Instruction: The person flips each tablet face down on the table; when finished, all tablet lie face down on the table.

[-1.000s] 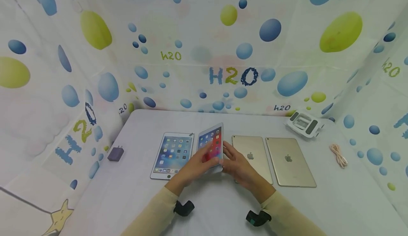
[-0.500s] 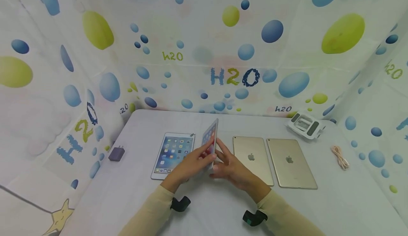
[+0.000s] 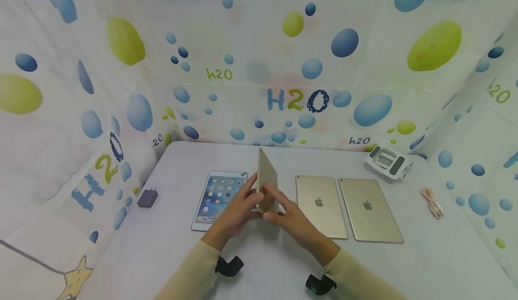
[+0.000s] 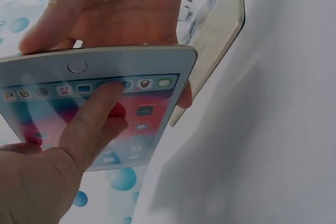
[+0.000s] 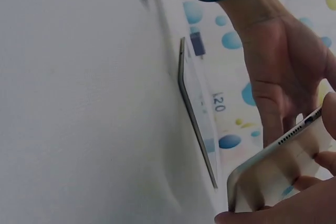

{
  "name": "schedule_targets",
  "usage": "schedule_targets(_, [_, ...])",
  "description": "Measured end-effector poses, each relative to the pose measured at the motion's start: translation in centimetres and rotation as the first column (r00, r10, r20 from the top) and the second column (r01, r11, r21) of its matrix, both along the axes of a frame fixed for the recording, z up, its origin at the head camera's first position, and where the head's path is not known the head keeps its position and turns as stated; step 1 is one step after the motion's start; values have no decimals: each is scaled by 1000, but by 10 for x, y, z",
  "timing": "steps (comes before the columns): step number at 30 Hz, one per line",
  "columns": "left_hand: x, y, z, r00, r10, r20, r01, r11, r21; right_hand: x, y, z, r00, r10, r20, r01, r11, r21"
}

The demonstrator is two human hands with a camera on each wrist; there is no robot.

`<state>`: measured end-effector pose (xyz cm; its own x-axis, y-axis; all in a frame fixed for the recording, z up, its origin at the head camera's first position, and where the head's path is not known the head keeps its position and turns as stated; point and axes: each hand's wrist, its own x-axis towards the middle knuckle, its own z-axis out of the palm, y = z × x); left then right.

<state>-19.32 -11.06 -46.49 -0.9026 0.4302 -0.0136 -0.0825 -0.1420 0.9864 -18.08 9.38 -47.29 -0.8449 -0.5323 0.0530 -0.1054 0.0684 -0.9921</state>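
Left hand [image 3: 238, 206] and right hand [image 3: 298, 221] grip tablet [image 3: 266, 169], near upright, screen [image 4: 151, 102] leftward. Likely step: turning it over; next move probably calls for even, two-sided support.

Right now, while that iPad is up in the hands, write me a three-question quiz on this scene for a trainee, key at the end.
1. Count: how many gold iPads lie on the table with the Apple logo up?
2. True or false: the white iPad, partly hidden by the left hand in the head view, lies face up.
3. Direction: is the screen of the held iPad turned toward the left hand or the right hand?

Key:
1. Two.
2. True; its lit icons show.
3. Toward the left hand; its back faces the right hand.
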Motion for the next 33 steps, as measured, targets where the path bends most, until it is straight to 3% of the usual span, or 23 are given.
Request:
schedule_targets(3, [1,-2,-3,1000,4,23,-7,994,110,0,2,-1,995,-40,-89,49,994,97])
schedule_targets(6, [3,-3,-4,996,42,83,-58,977,203,0,5,-4,983,-128,-133,152,970,188])
schedule_targets(10, [2,-6,-7,986,81,145,-121,948,295,-1,10,-7,964,-249,-94,265,934,240])
schedule_targets(13, [0,-8,-10,987,61,149,-105,945,310,-2,12,-9,955,-285,-89,298,916,270])
schedule_targets(16, [-2,-10,-12,989,80,121,-103,974,199,-1,14,-12,944,-305,-126,330,893,306])
schedule_targets(18, [-3,-11,-13,988,128,82,-132,990,55,-1,16,-13,933,-326,-156,360,875,323])
schedule_targets(19, [-3,-12,-14,986,157,54,-155,987,-39,-1,16,-13,928,-327,-181,371,865,337])
schedule_targets(21, [-2,-12,-14,979,204,-17,-202,953,-225,-2,16,-13,919,-333,-211,390,846,364])
schedule_targets(25, [1,-13,-17,961,235,-147,-277,837,-472,-3,14,-15,913,-287,-291,395,802,448])
schedule_targets(28, [2,-13,-20,948,230,-219,-315,775,-548,-4,12,-18,908,-253,-334,396,776,490])
schedule_targets(33, [5,-12,-25,937,215,-275,-344,702,-624,-4,11,-22,903,-220,-370,399,750,528])
